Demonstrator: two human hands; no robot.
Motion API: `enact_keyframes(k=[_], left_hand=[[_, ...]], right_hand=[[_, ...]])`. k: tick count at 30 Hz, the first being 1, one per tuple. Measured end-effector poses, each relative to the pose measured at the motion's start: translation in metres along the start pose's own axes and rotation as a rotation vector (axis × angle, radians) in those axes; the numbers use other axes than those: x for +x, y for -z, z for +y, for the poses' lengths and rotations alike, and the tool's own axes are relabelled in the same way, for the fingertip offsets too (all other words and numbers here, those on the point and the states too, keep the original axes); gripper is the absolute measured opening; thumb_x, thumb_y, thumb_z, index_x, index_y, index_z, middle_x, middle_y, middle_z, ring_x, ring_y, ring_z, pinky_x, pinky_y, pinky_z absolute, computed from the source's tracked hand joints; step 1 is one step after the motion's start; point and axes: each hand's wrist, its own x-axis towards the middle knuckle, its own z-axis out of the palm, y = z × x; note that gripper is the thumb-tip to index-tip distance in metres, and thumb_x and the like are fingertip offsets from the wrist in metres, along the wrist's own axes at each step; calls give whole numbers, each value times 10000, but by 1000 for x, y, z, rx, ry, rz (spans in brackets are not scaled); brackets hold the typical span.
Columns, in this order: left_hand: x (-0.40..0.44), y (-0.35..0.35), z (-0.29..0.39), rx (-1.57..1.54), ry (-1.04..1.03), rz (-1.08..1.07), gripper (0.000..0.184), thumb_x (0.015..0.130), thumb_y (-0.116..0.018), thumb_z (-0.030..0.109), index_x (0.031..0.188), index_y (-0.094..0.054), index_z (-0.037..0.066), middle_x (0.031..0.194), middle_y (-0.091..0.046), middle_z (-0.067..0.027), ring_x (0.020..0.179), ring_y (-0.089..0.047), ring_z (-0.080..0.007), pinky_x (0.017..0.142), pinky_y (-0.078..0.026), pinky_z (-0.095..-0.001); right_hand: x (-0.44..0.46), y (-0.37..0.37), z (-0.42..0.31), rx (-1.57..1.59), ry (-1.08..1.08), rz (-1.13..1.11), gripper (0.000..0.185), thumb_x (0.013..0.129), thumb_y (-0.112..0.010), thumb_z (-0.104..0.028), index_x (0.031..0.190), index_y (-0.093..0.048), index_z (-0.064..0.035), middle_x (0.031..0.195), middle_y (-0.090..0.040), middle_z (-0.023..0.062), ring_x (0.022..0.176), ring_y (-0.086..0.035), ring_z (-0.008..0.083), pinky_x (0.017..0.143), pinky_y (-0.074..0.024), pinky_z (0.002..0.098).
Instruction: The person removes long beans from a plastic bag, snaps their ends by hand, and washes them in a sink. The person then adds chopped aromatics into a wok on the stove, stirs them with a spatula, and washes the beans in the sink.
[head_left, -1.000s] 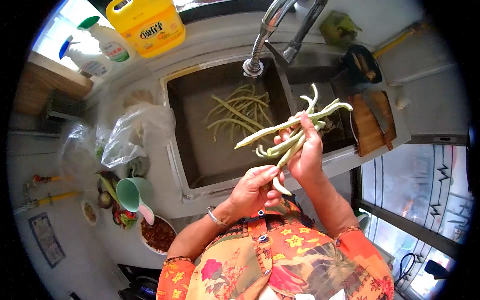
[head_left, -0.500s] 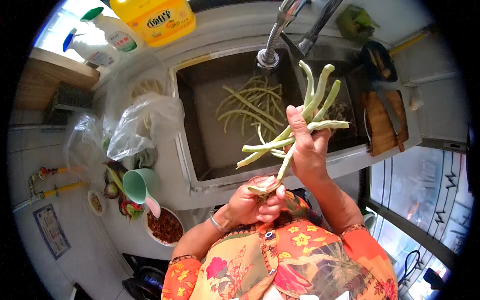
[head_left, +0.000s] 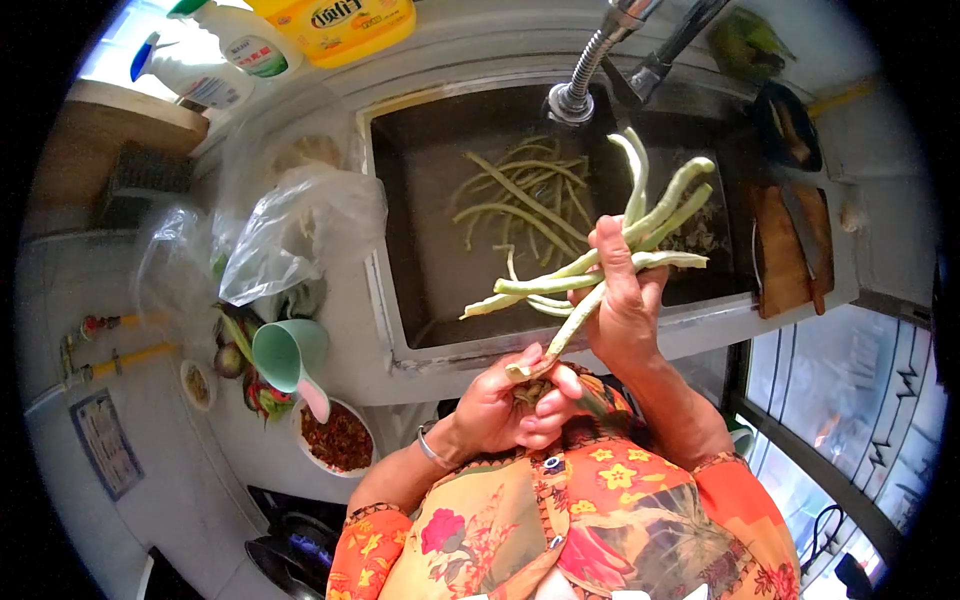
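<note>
My right hand [head_left: 628, 315] is closed around a bunch of long, pale green beans [head_left: 660, 212], held above the front edge of the sink [head_left: 425, 345]. Their ends stick out on both sides of the fist. Close to my chest, my left hand [head_left: 515, 405] has its thumb and fingers at the lower tip of one bean [head_left: 575, 325] from that bunch. Small brownish bean pieces [head_left: 532, 391] lie in the curled left fingers. More green beans [head_left: 525, 195] rest in a loose heap in the left basin.
A faucet [head_left: 572, 100] hangs over the sink. To the right stands a wooden cutting board [head_left: 780, 250] with a knife [head_left: 808, 235]. On the left are a clear plastic bag [head_left: 290, 240], a green cup [head_left: 290, 352], a bowl of reddish-brown food [head_left: 338, 440] and several bottles [head_left: 260, 45].
The view has shifted slightly. My left fingers have moved up at the bean's tip, and the strip that was bent across them now looks shorter. My right hand still grips the bunch.
</note>
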Motion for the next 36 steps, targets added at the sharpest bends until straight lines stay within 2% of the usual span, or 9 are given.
enact_keyframes(k=[4, 9, 13, 16, 23, 27, 30, 33, 36], left_hand=[[-4, 1, 4, -16, 4, -13, 430, 930, -335, 354, 967, -534, -25, 648, -364, -12, 498, -309, -81, 376, -240, -191], [-7, 5, 4, 149, -104, 77, 262, 793, -582, 199, 898, -531, -35, 660, -449, -42, 452, -338, -69, 352, -254, -201], [-8, 4, 8, 222, -137, 8, 203, 795, -600, 119, 936, -545, -16, 600, -437, 4, 442, -287, -44, 380, -225, -206], [-11, -5, 14, 358, -134, 112, 203, 781, -608, 103, 933, -543, -15, 625, -484, -20, 441, -297, -50, 384, -229, -206], [-11, 7, 18, 144, -34, 64, 205, 809, -550, 117, 961, -530, -20, 664, -545, -67, 429, -304, -40, 377, -222, -195], [-9, 4, 17, 219, -68, 138, 197, 822, -521, 123, 959, -536, -18, 661, -547, -64, 414, -288, -32, 368, -211, -187], [-7, 2, 19, 233, -59, 174, 216, 869, -495, 187, 932, -548, -13, 607, -489, -17, 403, -261, -30, 356, -193, -187], [-8, -3, 21, 274, -80, 223, 383, 935, -394, 335, 880, -561, -5, 542, -297, 57, 408, -219, -27, 338, -165, -196], [-8, 2, 20, 149, -69, 199, 376, 932, -395, 323, 902, -552, -18, 544, -280, 49, 430, -244, -56, 342, -180, -220]], right_hand=[[2, 12, 7, 22, -23, -105, 263, 816, -626, -311, 924, -485, -117, 814, -531, 9, 568, -510, 61, 423, -437, 214], [-6, -2, 2, 55, 91, -152, 251, 866, -546, -345, 868, -436, -119, 754, -414, -17, 573, -431, 65, 432, -354, 192], [-5, -3, 5, 47, 99, -123, 238, 868, -545, -334, 879, -440, -122, 786, -425, -14, 577, -443, 64, 440, -370, 188], [2, 3, 11, -49, 150, -51, 224, 868, -547, -319, 876, -441, -123, 797, -426, -13, 575, -454, 63, 447, -385, 184], [9, 10, 17, -254, 215, -47, 196, 846, -589, -249, 889, -478, -94, 748, -501, -16, 530, -499, 74, 417, -407, 204], [8, 7, 17, -296, 229, -72, 197, 852, -579, -247, 886, -474, -83, 739, -498, -6, 518, -502, 79, 399, -411, 216], [9, 7, 20, -304, 278, -100, 196, 861, -565, -244, 893, -462, -80, 759, -496, 4, 534, -508, 83, 398, -420, 224], [9, 7, 20, -260, 301, -144, 194, 871, -550, -240, 907, -448, -79, 782, -484, 8, 545, -505, 84, 405, -417, 222], [8, 7, 20, -275, 313, -152, 194, 877, -541, -242, 915, -438, -82, 792, -468, 6, 548, -491, 80, 413, -407, 212]])
